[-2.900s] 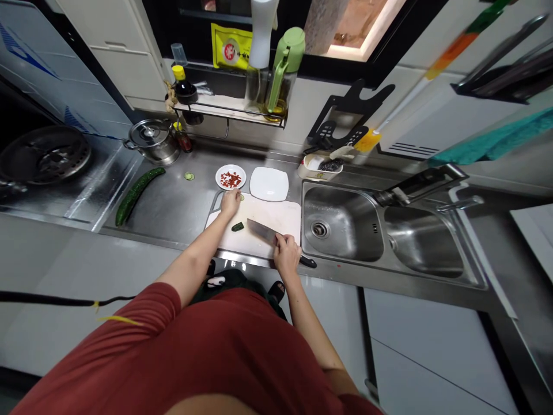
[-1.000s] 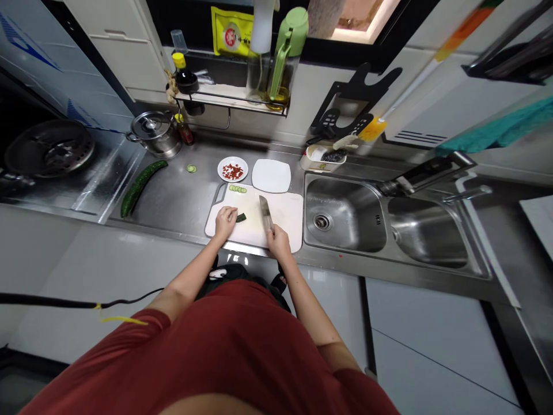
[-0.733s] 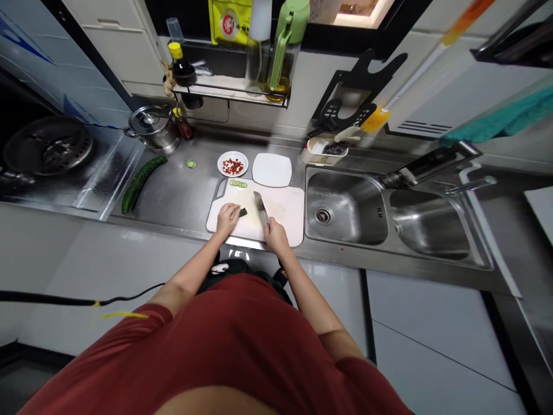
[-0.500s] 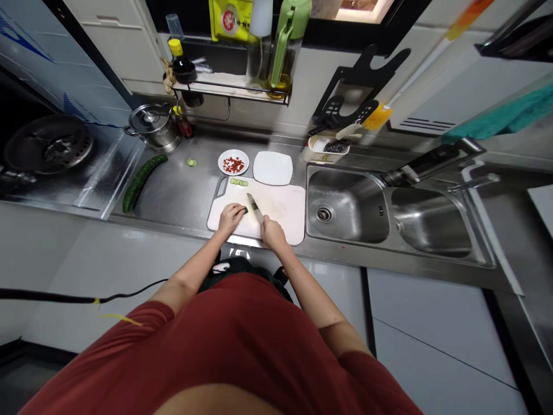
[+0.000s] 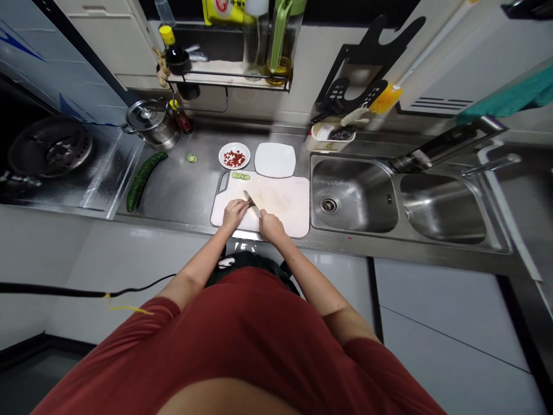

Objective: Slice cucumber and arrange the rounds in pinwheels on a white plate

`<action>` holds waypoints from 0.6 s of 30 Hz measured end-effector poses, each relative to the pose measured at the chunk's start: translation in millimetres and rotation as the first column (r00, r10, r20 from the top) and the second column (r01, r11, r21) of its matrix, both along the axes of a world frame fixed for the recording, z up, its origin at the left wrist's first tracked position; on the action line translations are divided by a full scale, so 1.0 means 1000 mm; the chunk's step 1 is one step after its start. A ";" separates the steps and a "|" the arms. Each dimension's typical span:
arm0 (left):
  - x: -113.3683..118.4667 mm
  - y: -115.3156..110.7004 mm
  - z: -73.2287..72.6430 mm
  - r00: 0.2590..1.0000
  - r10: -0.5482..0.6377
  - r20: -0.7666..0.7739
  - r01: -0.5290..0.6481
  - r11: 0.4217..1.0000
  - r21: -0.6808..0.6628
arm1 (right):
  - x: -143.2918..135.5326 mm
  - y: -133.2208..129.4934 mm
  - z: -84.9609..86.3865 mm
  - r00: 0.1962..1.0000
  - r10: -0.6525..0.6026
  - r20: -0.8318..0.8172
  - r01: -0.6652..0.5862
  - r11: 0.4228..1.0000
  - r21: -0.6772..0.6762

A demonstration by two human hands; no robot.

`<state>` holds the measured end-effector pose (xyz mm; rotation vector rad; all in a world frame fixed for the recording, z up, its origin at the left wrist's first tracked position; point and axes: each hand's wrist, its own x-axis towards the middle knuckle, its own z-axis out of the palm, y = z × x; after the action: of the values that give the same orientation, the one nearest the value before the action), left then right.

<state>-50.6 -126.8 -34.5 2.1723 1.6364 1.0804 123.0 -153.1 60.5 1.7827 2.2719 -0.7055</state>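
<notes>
Knife (image 5: 256, 210): slanting over the cutting board (image 5: 285, 202), left of its middle; the tip is pointing toward the far left corner and the handle end toward the near edge, the long axis running diagonally.
Right hand (image 5: 272, 226): gripping the knife by the board's near edge, fingers closing round the handle, the forearm reaching in from the near right.
Left hand (image 5: 234, 213): leaning over the board's left part, fingers bunching together and holding the cucumber piece (image 5: 251, 203), the forearm slanting in from the near left.
Blade and piece: meeting or just overlapping in view, I cannot tell which; fingers and blade are hiding most of the piece and its long axis.
Cucumber slices (image 5: 241, 176): lying in a row along the board's far edge, near the far left corner.
Small plate (image 5: 222, 156): holding red bits (image 5: 234, 159) just beyond that corner; a square plate (image 5: 275, 160) is sitting to its right.
Long cucumber (image 5: 141, 180): curving across the desk (image 5: 185, 193) well left of the board, one end pointing toward the desk's near edge.
</notes>
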 end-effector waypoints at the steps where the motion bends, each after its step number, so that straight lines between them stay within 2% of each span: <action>1: 0.000 0.000 0.000 1.000 -0.002 -0.003 0.002 1.000 -0.003 | 0.000 0.000 0.000 1.000 0.002 -0.004 -0.002 1.000 -0.004; 18: 0.000 0.000 0.000 1.000 -0.017 0.005 0.017 0.998 -0.055 | 0.006 -0.015 0.006 0.999 0.030 0.027 -0.027 0.992 -0.120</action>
<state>-50.7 -126.6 -34.3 2.1439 1.6235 1.0222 129.4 -168.3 66.5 1.6925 2.1834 -0.7878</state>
